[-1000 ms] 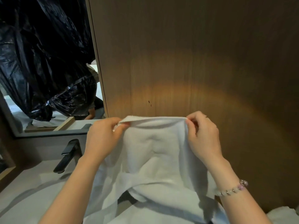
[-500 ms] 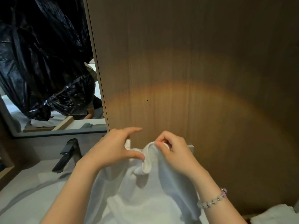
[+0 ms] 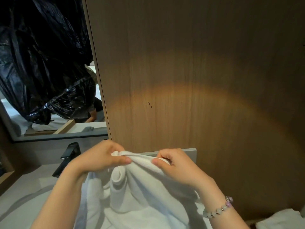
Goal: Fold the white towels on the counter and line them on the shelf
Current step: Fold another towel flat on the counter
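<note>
A white towel (image 3: 140,195) hangs in front of me, bunched at its top edge and draping down over the counter. My left hand (image 3: 100,157) pinches the top edge on the left. My right hand (image 3: 175,164), with a bead bracelet on its wrist, pinches the same edge a short way to the right. Between the two hands the cloth sags into a loose fold. Another white towel (image 3: 283,219) lies at the bottom right corner, partly out of frame.
A tall wooden panel (image 3: 198,80) stands straight ahead. To the left is a mirror (image 3: 49,126) reflecting a black plastic bag (image 3: 41,55). A black faucet (image 3: 67,159) stands over the pale sink counter (image 3: 24,195) at the lower left.
A second ago my hands held the top edge stretched wide and higher. They came together and dropped, and now they have moved slightly apart again, both gripping the bunched edge.
</note>
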A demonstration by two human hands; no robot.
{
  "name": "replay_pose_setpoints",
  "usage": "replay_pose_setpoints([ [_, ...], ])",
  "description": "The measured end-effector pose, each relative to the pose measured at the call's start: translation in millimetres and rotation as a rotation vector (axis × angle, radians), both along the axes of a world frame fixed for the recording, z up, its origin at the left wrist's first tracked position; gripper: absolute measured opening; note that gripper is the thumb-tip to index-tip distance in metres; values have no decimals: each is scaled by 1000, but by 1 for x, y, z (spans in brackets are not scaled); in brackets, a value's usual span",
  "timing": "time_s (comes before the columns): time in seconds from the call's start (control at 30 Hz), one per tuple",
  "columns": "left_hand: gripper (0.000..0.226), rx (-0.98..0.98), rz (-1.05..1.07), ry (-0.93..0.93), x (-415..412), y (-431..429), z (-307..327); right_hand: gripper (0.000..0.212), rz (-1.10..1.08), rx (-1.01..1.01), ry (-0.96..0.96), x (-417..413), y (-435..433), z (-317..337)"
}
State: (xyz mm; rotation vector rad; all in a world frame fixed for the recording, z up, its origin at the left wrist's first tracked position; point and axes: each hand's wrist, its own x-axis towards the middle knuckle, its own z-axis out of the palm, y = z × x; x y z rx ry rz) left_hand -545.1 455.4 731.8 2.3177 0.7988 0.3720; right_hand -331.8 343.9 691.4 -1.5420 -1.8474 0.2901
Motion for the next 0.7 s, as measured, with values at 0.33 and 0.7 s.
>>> replay_pose_setpoints([
  [0.33, 41, -10, 341, 5, -39, 16, -11, 31, -108, -29, 156, 26, -7, -5],
  [0.7, 44, 165, 65, 84, 32, -27, -9, 22, 71, 35, 245, -22, 11, 7],
])
